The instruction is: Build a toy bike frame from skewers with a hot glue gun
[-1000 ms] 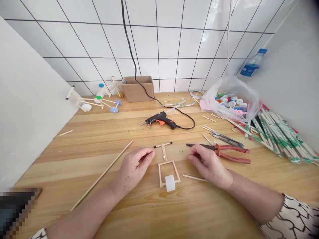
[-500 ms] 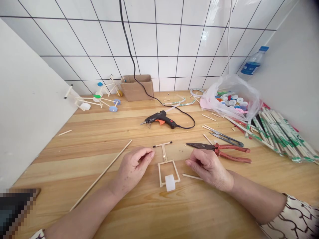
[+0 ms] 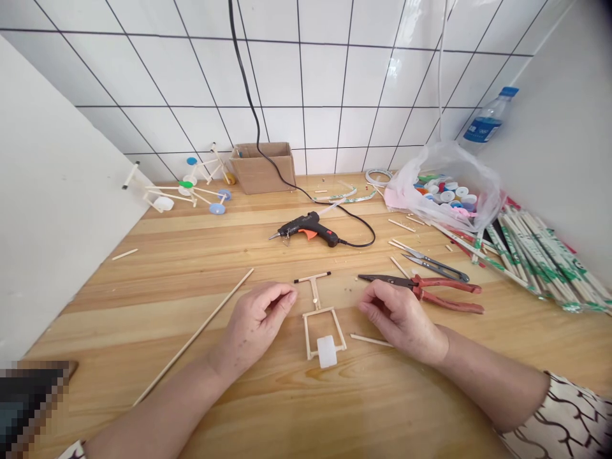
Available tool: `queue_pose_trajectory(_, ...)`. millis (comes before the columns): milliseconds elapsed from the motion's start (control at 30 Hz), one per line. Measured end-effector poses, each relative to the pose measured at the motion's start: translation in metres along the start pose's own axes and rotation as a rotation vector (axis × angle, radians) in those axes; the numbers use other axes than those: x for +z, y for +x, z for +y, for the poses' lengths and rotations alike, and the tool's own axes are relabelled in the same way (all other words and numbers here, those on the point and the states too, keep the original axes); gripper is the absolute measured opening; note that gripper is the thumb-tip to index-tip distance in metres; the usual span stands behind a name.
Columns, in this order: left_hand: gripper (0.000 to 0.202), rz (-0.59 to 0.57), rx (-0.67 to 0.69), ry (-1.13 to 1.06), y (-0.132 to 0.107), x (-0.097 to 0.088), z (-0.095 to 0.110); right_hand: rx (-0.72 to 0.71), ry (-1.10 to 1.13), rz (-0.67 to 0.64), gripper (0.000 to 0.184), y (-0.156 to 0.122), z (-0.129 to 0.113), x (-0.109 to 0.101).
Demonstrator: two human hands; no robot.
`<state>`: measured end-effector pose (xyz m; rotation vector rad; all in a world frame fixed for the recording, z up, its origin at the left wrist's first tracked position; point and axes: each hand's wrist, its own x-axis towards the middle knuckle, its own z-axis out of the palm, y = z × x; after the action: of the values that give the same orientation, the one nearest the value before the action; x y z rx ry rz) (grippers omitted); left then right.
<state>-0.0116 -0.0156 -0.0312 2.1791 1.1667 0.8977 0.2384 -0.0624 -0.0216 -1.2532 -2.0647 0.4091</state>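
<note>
Between my hands lies a small frame of wooden sticks [image 3: 339, 328], a square with a T-shaped handle whose tips are black. A white plastic block [image 3: 327, 352] sits across its near end. My left hand [image 3: 261, 315] rests on the table left of the frame, fingers curled and thumb against the index finger, nothing visible in it. My right hand [image 3: 401, 322] rests to the right, also loosely closed, with nothing showing in it. Just beyond it lie red-handled pliers [image 3: 442, 287]. A short stick [image 3: 368, 340] runs partly behind the right hand.
A black glue gun [image 3: 306, 227] lies farther back, its cord crossing the table. Thread snips [image 3: 437, 264], bundled sticks [image 3: 545, 255] and a bag of bottle caps [image 3: 444, 191] are right. Finished stick models [image 3: 191, 191], a cardboard box [image 3: 264, 171] and a long stick [image 3: 196, 335] are left.
My right hand has shifted very slightly, its fingertips a little farther to the right. My left hand and the stick frame have stayed in place.
</note>
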Motion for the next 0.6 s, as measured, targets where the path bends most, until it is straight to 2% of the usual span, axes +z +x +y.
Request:
queue_pose_trajectory(200,0.017,0.005,0.015,0.015,0.0006,-0.0018,0.0014,-0.046,-0.036,0.012,0.020,-0.0016,-0.0002,-0.0004)
queue_pose_trajectory(400,0.017,0.017,0.019,0.020,0.0011,-0.0013,0.0026,-0.048,-0.046,0.037,0.035,-0.0034,0.0007,0.0020)
queue_pose_trajectory(600,0.018,0.022,0.012,0.018,0.0010,0.0001,0.0017,0.020,-0.001,0.039,0.013,0.0001,-0.0003,0.0022)
